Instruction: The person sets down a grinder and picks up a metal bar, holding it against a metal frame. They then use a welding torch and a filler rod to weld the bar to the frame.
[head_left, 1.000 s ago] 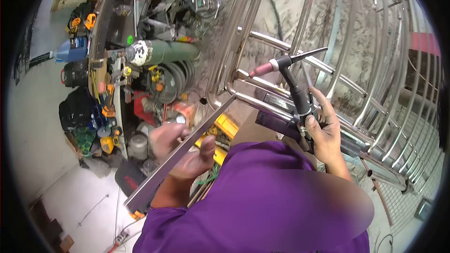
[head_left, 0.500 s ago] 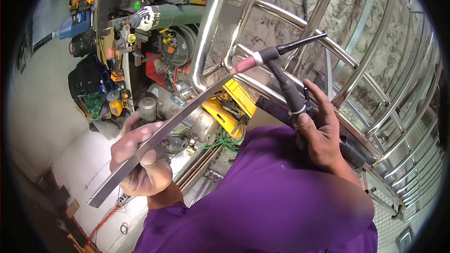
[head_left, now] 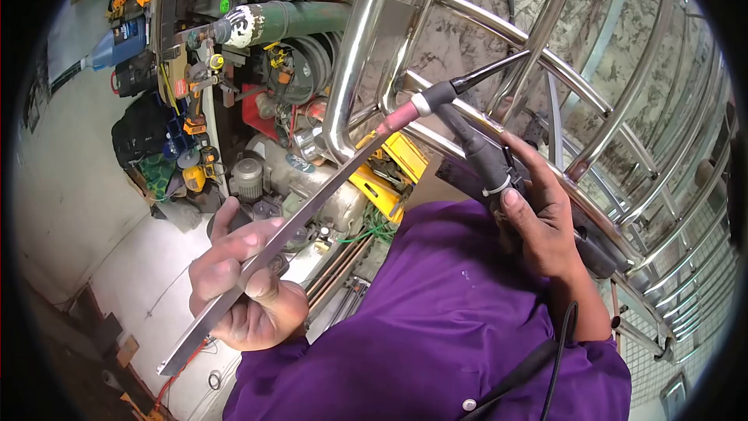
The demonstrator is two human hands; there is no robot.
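Note:
My left hand (head_left: 269, 308) pinches a long flat metal bar (head_left: 315, 206) between thumb and fingers. The bar slants up to the right, its far end meeting the pink nozzle of a TIG welding torch (head_left: 485, 157) in this view. My right hand (head_left: 549, 222) is wrapped round the torch's black handle, thumb on top and index finger stretched along it. A black back cap points up and to the right from the torch head. Behind the torch stand the polished tubes of a metal frame (head_left: 354, 54).
A green gas cylinder (head_left: 300, 22) lies at upper left, near coiled hose (head_left: 308, 70). Below it are a yellow toolbox (head_left: 405, 157) and a grey tank (head_left: 327, 191). Power tools and a blue jug (head_left: 121, 47) crowd the left side. More curved tubes (head_left: 662, 164) fill the right.
My left hand and the bar's near end have shifted down and right. The torch has moved slightly left and down at its head. A black cable now shows across the purple shirt.

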